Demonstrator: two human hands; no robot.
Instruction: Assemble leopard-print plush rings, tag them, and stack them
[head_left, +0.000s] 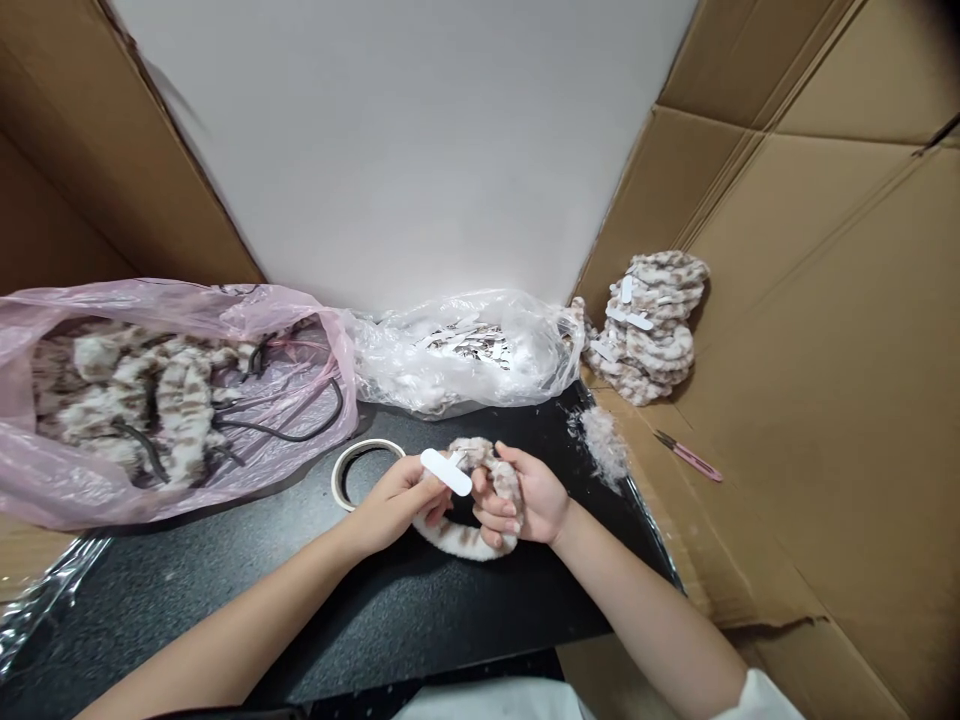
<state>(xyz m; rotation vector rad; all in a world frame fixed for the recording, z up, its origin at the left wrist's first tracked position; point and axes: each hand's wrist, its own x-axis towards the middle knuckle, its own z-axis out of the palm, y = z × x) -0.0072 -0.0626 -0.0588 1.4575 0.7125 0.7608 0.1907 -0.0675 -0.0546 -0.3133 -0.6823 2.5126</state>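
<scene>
- ring [469, 543] of pale, brown-patched plush, held in both hands just above the table [300, 590], near its far edge
- left hand [401, 500]: pinching the ring's left side, thumb by a white label [446, 472]; cannot tell whether fixed to the plush
- right hand [540, 495]: curled round the ring's right side, fingertips showing in the opening
- tape roll [337, 480]: lying flat just beyond the left hand, partly hidden
- at left, an open pink bag [187, 300] with plush pieces [180, 420] and dark cords [154, 455] inside
- at the back, a clear bag [405, 380] of white strips [469, 340]
- at right, a stack [664, 350] of similar plush, loose fluff [606, 445] and pink-handled snips [694, 460] on cardboard [825, 400]
</scene>
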